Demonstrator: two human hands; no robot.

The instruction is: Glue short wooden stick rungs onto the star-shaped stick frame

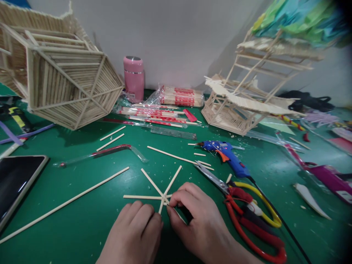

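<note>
Thin wooden sticks (154,185) lie crossed in a star shape on the green table (82,220), meeting at one hub near the front edge. My right hand (198,220) pinches the sticks at that hub with thumb and fingertips. Beside it, my left hand (134,231) rests knuckles-up with its fingers curled, pressing down next to the hub. Whether the left fingers grip a stick is hidden under the hand.
Red-and-yellow scissors (247,209) and a blue glue gun (228,156) lie right of my hands. A long stick (66,203) and a tablet (16,183) lie left. Stick-built models (63,80) (236,106), a pink flask (134,79) and packed chopsticks (178,96) stand behind.
</note>
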